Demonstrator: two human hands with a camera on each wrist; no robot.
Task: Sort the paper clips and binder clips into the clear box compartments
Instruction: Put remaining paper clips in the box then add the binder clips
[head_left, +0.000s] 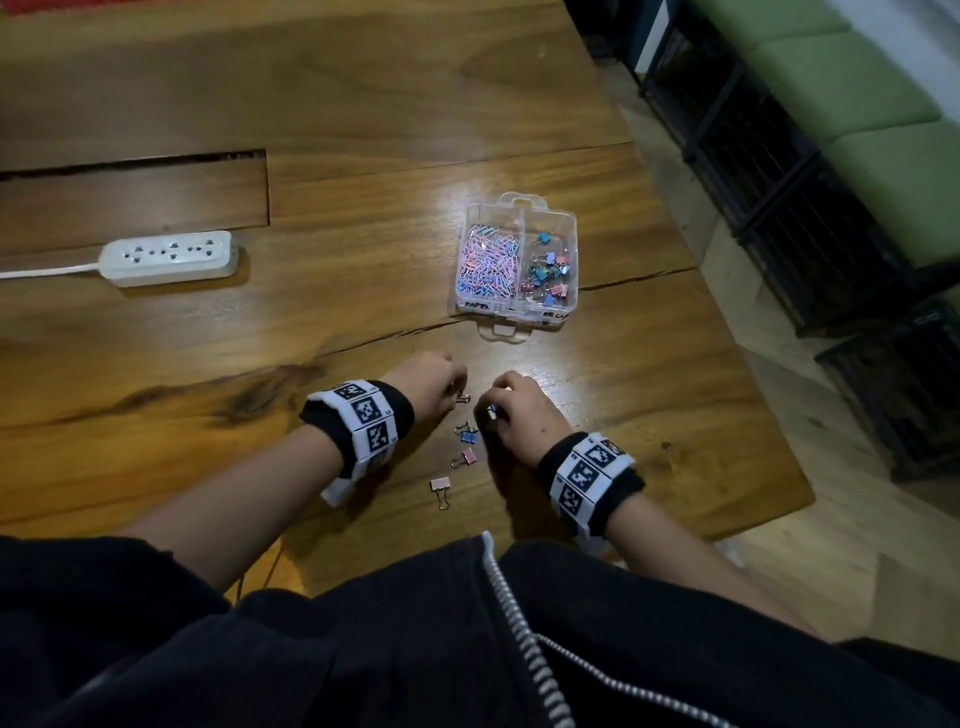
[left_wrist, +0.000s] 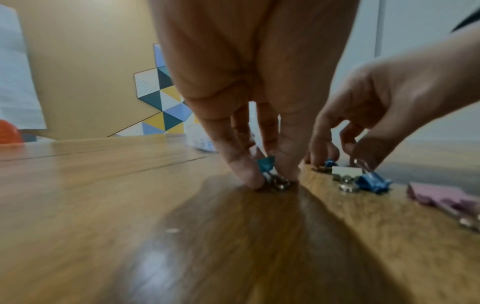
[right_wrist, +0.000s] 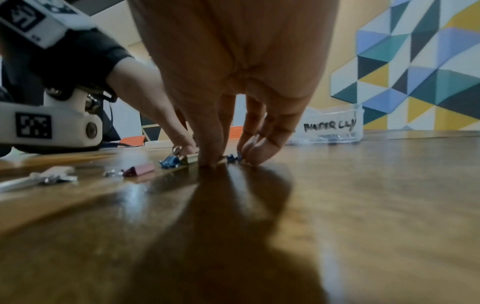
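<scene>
The clear box (head_left: 569, 218) stands on the wooden table, with paper clips (head_left: 488, 262) in its left compartment and binder clips (head_left: 548, 270) in its right. Nearer me, my left hand (head_left: 460, 392) pinches a teal binder clip (left_wrist: 267, 163) against the table between thumb and fingers. Close to its right, my right hand (head_left: 488, 410) pinches a small blue binder clip (right_wrist: 233, 158) that lies on the wood. Between and below the hands lie a blue clip (head_left: 467, 430), a pink clip (head_left: 467, 457) and a pale pink clip (head_left: 440, 486). A cream clip (left_wrist: 346, 170) lies beside the blue one.
A white power strip (head_left: 169, 257) with its cable lies at the left of the table. A long slot (head_left: 135, 161) cuts the tabletop behind it. The table's right edge (head_left: 748, 364) drops to the floor, with dark crates and green cushions beyond.
</scene>
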